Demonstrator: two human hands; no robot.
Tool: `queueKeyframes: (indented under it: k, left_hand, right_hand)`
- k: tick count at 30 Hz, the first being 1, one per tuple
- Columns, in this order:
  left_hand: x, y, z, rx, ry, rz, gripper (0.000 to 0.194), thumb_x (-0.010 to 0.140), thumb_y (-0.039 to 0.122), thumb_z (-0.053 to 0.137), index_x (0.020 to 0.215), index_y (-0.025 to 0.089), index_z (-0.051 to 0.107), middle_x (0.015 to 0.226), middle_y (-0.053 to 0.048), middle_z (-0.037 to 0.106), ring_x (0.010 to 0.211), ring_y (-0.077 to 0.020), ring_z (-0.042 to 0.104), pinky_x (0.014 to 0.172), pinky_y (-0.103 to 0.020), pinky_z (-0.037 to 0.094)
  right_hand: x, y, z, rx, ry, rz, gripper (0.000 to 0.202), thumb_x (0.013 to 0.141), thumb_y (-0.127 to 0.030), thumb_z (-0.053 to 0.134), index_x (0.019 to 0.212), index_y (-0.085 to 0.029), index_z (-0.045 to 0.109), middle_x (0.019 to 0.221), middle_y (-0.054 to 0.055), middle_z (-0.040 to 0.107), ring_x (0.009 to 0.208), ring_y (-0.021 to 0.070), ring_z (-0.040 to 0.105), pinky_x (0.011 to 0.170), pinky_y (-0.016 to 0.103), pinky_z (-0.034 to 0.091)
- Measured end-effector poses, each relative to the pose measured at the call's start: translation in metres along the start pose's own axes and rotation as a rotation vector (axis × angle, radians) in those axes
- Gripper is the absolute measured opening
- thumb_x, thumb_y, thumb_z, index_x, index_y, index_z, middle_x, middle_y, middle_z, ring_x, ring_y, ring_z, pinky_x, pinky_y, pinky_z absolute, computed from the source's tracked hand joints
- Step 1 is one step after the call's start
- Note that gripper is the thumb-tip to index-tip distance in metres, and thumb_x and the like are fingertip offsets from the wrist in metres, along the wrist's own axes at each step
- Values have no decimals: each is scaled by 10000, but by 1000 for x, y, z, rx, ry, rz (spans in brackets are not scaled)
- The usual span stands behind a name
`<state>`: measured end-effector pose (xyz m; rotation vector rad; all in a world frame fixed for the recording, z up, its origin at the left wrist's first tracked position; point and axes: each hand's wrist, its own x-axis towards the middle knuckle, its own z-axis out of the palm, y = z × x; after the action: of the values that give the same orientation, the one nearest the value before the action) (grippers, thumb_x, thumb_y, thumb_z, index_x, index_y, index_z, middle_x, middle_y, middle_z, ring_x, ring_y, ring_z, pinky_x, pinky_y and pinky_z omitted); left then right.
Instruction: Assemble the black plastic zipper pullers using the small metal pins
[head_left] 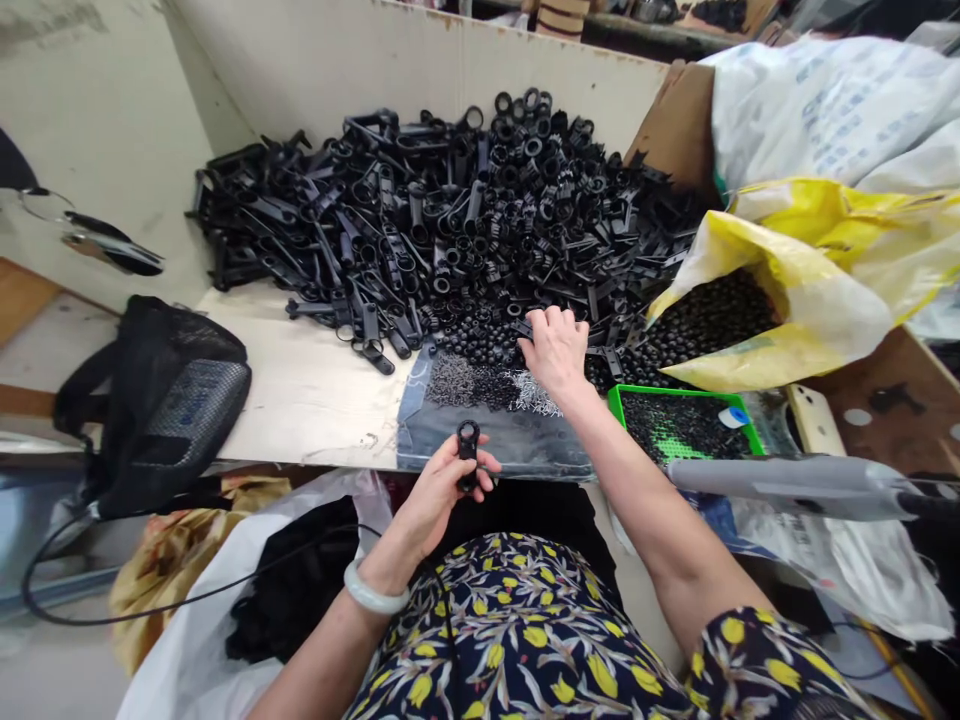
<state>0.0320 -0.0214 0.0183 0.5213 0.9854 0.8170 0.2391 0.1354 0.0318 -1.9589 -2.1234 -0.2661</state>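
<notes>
My left hand [450, 480] is closed around a black plastic part with a ring at its top end [468, 445], held upright at the table's front edge. Farther forward, my right hand [556, 345] reaches to the near side of a large heap of black plastic parts [420, 200]. Its fingers are bent down among small black pieces, and their tips are hidden, so I cannot see whether they hold anything. Below that hand lie silvery pins or screws [531, 392] on a dark blue cloth [495, 440]. Small grey pieces [451, 378] form a patch to their left.
A green tray [616, 400] of tiny black pieces stands at the right, with a grey cylindrical tool [787, 480] before it and a phone [816, 420] beside it. A yellow and white bag [817, 340] holds black beads. Left is a black mesh bag [172, 400].
</notes>
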Motion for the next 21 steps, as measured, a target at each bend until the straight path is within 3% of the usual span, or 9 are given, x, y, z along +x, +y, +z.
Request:
queueKeyframes:
  k: [3,5,8,10,13,16,18,21]
  left_hand:
    - [-4,6,3,-78,-19,21,473,745,159,635,1217,158,602,993,-79,753,817,-168,657,776,-305,494]
    - [-4,8,3,-117,-18,24,506,722,124,617,1226,157,611,1021,-82,751,864,-181,659,827,-328,487]
    - [-2,9,3,-154,17,35,513,716,104,609,1226,162,625,1064,-86,750,915,-193,655,861,-341,476]
    - [1,8,3,-181,39,73,491,740,116,618,1228,171,636,1091,-85,750,958,-200,652,895,-347,468]
    - [4,9,6,-240,51,154,444,779,148,642,1221,193,663,1159,-69,741,1081,-212,639,980,-349,447]
    - [4,9,13,-310,42,173,424,794,166,663,1215,216,679,1226,-50,723,1215,-230,603,1052,-352,426]
    - [2,9,18,-318,25,147,410,819,194,677,1228,222,673,1231,-57,723,1230,-251,604,1047,-372,440]
    - [1,7,23,-272,23,137,353,867,265,715,1214,215,676,1212,-73,729,1222,-268,619,1035,-384,454]
  right_hand:
    - [13,5,17,-31,-52,12,171,979,-275,612,1054,-164,718,1085,144,681,1080,328,519,898,467,337]
    - [14,9,17,9,-16,-4,207,1012,-256,553,1005,-200,752,1085,123,693,1101,320,508,927,495,320]
    - [-4,8,-2,188,141,-39,257,1035,-268,532,1049,-271,789,1234,95,673,1211,321,482,987,527,324]
    - [-31,0,-21,455,161,-92,244,1032,-306,563,1133,-289,784,1237,91,658,1196,296,513,976,484,394]
    - [-86,-18,-41,986,-124,-153,254,1024,-325,588,1201,-275,764,1072,67,673,995,215,618,884,381,500]
    - [-135,-36,-43,1334,-397,114,307,989,-348,651,1281,-287,723,908,20,678,756,158,605,696,296,521]
    - [-152,-44,-37,1442,-470,242,303,970,-362,674,1256,-280,734,874,10,665,688,136,575,624,264,504]
    - [-159,-49,-28,1496,-462,261,271,971,-379,663,1204,-276,758,966,29,644,708,127,575,600,248,508]
